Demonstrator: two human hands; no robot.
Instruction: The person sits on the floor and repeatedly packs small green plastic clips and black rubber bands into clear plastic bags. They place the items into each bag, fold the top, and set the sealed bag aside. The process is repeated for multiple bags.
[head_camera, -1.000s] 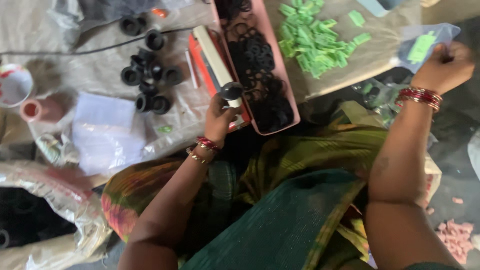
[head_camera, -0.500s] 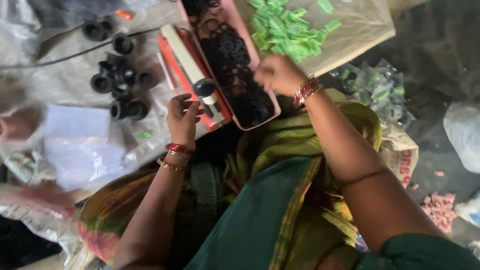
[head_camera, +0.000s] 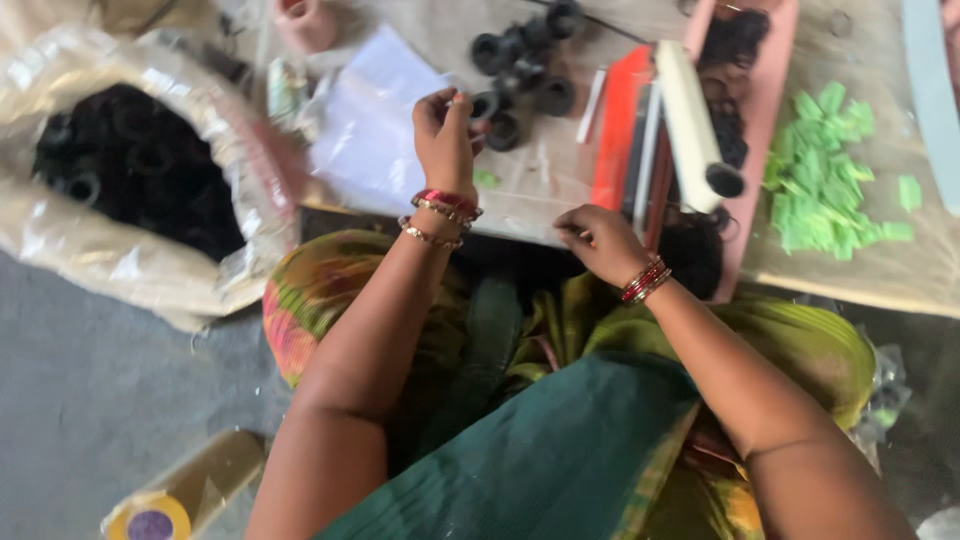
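Note:
My left hand (head_camera: 445, 135) is raised over the low table, its fingertips pinched together at a small black ring (head_camera: 487, 104) on the edge of a cluster of black round parts (head_camera: 525, 60). Just left of that hand lie white sheets (head_camera: 365, 120). My right hand (head_camera: 600, 240) rests at the table's near edge with its fingers curled in. It is beside a red sealing machine (head_camera: 615, 140) with a white bar (head_camera: 690, 110). I cannot tell whether anything small sits in its fingers. Both wrists wear bangles.
A pink tray (head_camera: 775, 60) of black rings stands right of the machine, with a heap of green pieces (head_camera: 820, 180) beyond it. A plastic sack (head_camera: 60, 260) of black parts lies on the floor at the left. A yellow roll (head_camera: 160, 515) is at the bottom left.
The view has swung to the left. My right hand came down from the far right and the green pieces to the table's near edge. My left hand moved from the machine's knob to the black parts.

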